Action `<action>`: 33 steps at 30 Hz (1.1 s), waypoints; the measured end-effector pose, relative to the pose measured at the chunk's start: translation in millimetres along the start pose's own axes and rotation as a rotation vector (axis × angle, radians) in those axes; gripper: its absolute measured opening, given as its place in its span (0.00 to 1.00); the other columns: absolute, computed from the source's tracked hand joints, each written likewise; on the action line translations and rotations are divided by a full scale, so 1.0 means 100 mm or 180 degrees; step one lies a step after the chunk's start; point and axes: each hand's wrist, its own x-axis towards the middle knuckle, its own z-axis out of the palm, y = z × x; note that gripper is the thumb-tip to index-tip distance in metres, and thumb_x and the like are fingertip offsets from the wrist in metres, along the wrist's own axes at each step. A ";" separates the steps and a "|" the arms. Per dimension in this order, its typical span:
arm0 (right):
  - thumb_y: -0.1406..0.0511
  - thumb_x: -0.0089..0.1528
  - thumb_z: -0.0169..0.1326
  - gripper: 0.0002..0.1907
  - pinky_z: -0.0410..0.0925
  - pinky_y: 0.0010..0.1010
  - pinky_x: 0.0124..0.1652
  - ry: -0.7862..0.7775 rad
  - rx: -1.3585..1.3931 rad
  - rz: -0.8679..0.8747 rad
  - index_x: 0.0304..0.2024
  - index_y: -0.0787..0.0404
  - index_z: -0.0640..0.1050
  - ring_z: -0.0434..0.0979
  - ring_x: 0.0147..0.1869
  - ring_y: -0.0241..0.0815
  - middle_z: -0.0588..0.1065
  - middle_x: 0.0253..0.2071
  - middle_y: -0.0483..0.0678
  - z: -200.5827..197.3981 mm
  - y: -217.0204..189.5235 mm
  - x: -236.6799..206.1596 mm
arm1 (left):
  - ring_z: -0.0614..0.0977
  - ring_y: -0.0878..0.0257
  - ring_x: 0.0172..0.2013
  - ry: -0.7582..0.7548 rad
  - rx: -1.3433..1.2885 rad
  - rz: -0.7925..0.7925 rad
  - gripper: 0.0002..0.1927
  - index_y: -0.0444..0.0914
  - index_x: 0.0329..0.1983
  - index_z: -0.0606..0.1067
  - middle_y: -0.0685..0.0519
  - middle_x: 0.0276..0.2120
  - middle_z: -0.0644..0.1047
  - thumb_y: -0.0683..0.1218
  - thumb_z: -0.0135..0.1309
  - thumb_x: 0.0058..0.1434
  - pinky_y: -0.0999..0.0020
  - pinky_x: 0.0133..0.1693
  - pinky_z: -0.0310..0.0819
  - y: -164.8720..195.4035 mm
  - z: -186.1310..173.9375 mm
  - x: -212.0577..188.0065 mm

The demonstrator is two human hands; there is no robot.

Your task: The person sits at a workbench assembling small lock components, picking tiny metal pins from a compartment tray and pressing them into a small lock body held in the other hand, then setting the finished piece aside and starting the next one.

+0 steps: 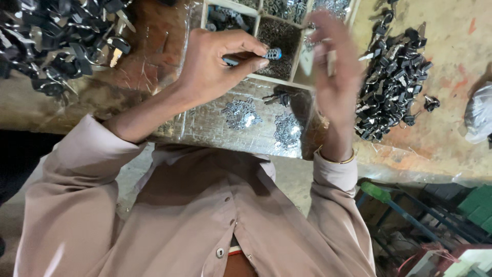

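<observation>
My left hand (215, 61) pinches a small metal lock cylinder (269, 54) with a blue end, held level over a wooden compartment tray (277, 81). My right hand (335, 72) is raised just to its right and is blurred by motion. It seems to pinch a small pale flat piece (310, 61) near the cylinder's tip. The tray's compartments hold small dark and silvery parts (277, 33). Both sleeves are light brown, and a thin bangle (338, 160) is on my right wrist.
Two heaps of small silvery parts (241, 113) lie on the shiny covered bench before the tray. Piles of black-headed keys sit at the right (392, 84) and top left (56, 46). A white bag (479, 118) lies far right. Green crates (476, 205) stand below the bench edge.
</observation>
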 end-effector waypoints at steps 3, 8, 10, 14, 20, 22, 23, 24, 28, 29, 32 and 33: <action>0.71 0.74 0.56 0.19 0.72 0.27 0.43 0.0946 0.0112 -0.0066 0.67 0.62 0.72 0.78 0.46 0.38 0.76 0.60 0.51 -0.24 0.02 -0.12 | 0.88 0.61 0.49 0.0005 -0.0088 -0.0090 0.08 0.31 0.48 0.81 0.47 0.47 0.84 0.35 0.67 0.68 0.69 0.53 0.86 0.03 0.00 -0.04; 0.68 0.68 0.65 0.09 0.69 0.29 0.38 0.0918 -0.0835 -0.0129 0.46 0.65 0.78 0.77 0.40 0.38 0.79 0.46 0.53 -0.52 -0.11 -0.72 | 0.88 0.61 0.49 0.0017 -0.0259 -0.0131 0.08 0.31 0.50 0.80 0.47 0.47 0.85 0.34 0.66 0.69 0.69 0.54 0.85 0.10 0.00 -0.06; 0.68 0.64 0.66 0.08 0.70 0.37 0.48 0.0549 -0.1080 -0.0023 0.39 0.63 0.79 0.78 0.43 0.42 0.79 0.39 0.48 -0.47 -0.18 -1.01 | 0.88 0.62 0.49 0.0000 -0.0383 -0.0145 0.08 0.30 0.50 0.79 0.47 0.47 0.84 0.34 0.66 0.70 0.69 0.55 0.85 0.13 0.00 -0.07; 0.61 0.57 0.75 0.17 0.63 0.44 0.58 0.0257 -0.1098 0.0100 0.29 0.57 0.76 0.70 0.56 0.50 0.74 0.43 0.45 -0.13 -0.31 -1.58 | 0.88 0.61 0.50 -0.0067 -0.0155 0.0198 0.06 0.30 0.48 0.79 0.46 0.47 0.83 0.32 0.63 0.71 0.69 0.55 0.86 0.22 -0.03 -0.09; 0.52 0.56 0.73 0.23 0.55 0.54 0.68 0.0039 -0.1692 0.0357 0.48 0.55 0.84 0.56 0.72 0.60 0.66 0.66 0.52 0.29 -0.51 -2.13 | 0.87 0.61 0.41 -0.0184 0.0103 0.0169 0.06 0.29 0.47 0.78 0.44 0.42 0.82 0.33 0.64 0.71 0.74 0.44 0.87 0.60 -0.12 -0.68; 0.48 0.56 0.72 0.28 0.52 0.56 0.68 -0.0109 -0.1790 0.0399 0.53 0.52 0.84 0.53 0.73 0.60 0.64 0.68 0.52 0.38 -0.54 -2.18 | 0.87 0.62 0.38 0.0006 0.0062 0.0118 0.07 0.29 0.45 0.78 0.43 0.40 0.82 0.33 0.64 0.66 0.74 0.40 0.87 0.68 -0.05 -0.94; 0.47 0.56 0.72 0.29 0.51 0.56 0.69 -0.0081 -0.1664 0.0418 0.54 0.52 0.83 0.53 0.74 0.61 0.63 0.70 0.52 0.41 -0.55 -2.19 | 0.87 0.63 0.35 0.0147 0.0016 0.0106 0.07 0.29 0.43 0.78 0.42 0.39 0.83 0.32 0.64 0.64 0.74 0.39 0.86 0.72 -0.01 -1.06; 0.46 0.57 0.71 0.29 0.51 0.57 0.70 -0.0046 -0.1547 0.0427 0.55 0.52 0.82 0.52 0.74 0.62 0.62 0.71 0.53 0.43 -0.55 -2.20 | 0.87 0.60 0.38 0.0142 0.0056 -0.0062 0.08 0.29 0.43 0.77 0.44 0.39 0.82 0.33 0.64 0.64 0.72 0.41 0.86 0.81 0.00 -1.20; 0.46 0.61 0.70 0.33 0.50 0.58 0.73 0.0199 -0.1329 0.0700 0.61 0.56 0.77 0.53 0.76 0.64 0.58 0.74 0.54 0.46 -0.53 -2.20 | 0.87 0.56 0.45 0.0348 -0.0020 -0.0612 0.11 0.30 0.44 0.76 0.45 0.41 0.82 0.34 0.64 0.62 0.71 0.44 0.84 0.91 0.14 -1.65; 0.48 0.61 0.70 0.31 0.51 0.57 0.72 0.0061 -0.1403 0.0668 0.60 0.55 0.78 0.53 0.75 0.64 0.60 0.73 0.55 0.45 -0.53 -2.20 | 0.87 0.58 0.44 0.0401 -0.0103 -0.0771 0.12 0.29 0.46 0.76 0.44 0.42 0.82 0.34 0.64 0.61 0.71 0.43 0.84 0.91 0.18 -1.73; 0.54 0.59 0.71 0.24 0.53 0.53 0.69 -0.0194 -0.1589 0.0364 0.55 0.52 0.82 0.56 0.73 0.60 0.66 0.68 0.51 0.42 -0.52 -2.20 | 0.86 0.60 0.42 0.0493 -0.0165 -0.1054 0.14 0.29 0.50 0.78 0.43 0.45 0.82 0.33 0.63 0.61 0.71 0.43 0.85 0.87 0.32 -1.92; 0.57 0.58 0.72 0.21 0.54 0.51 0.67 -0.0162 -0.1633 0.0129 0.52 0.50 0.83 0.59 0.71 0.56 0.69 0.65 0.47 0.40 -0.52 -2.21 | 0.87 0.60 0.43 0.0473 -0.0060 -0.1010 0.14 0.30 0.50 0.79 0.44 0.45 0.83 0.33 0.64 0.61 0.71 0.43 0.85 0.84 0.35 -1.96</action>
